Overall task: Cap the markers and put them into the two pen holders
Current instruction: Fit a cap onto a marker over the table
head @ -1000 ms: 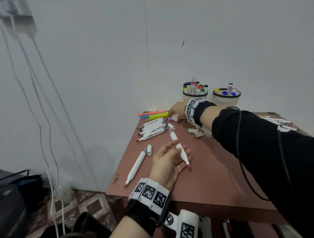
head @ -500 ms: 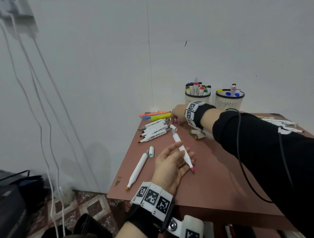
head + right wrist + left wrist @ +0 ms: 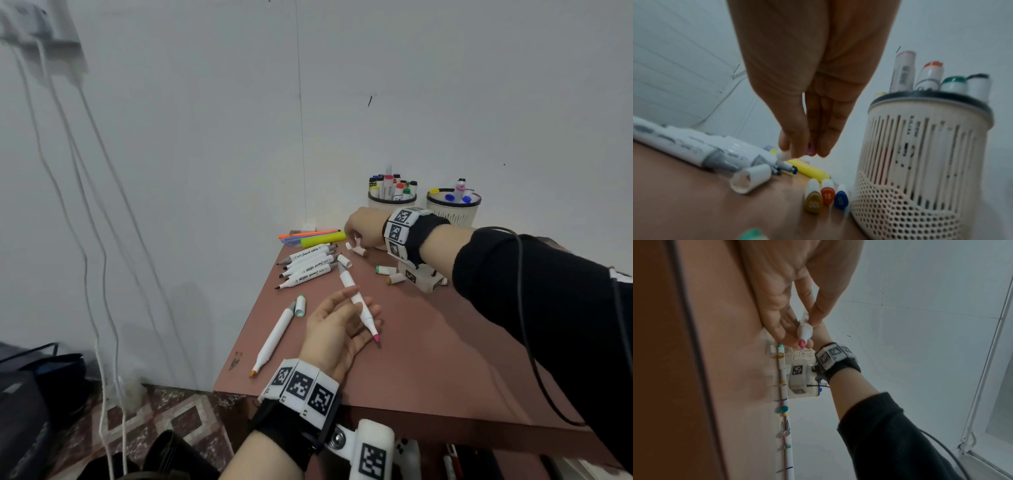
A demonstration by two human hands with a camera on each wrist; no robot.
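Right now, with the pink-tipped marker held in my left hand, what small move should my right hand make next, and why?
Probably lift the pink cap and carry it back to the pink-tipped marker. The left hand holds that marker with its tip bare, and the right hand seems to have its fingertips closing on the cap near the yellow highlighter.

Your right arm wears a black ribbed sleeve (image 3: 534, 291), and a thin black cable (image 3: 524, 308) loops over it. Each wrist carries a black strap ringed with white square tiles printed with black coded markers: left wristband (image 3: 301, 387), right wristband (image 3: 399, 229). A white camera block (image 3: 371, 452) bearing another marker is bolted under each band.
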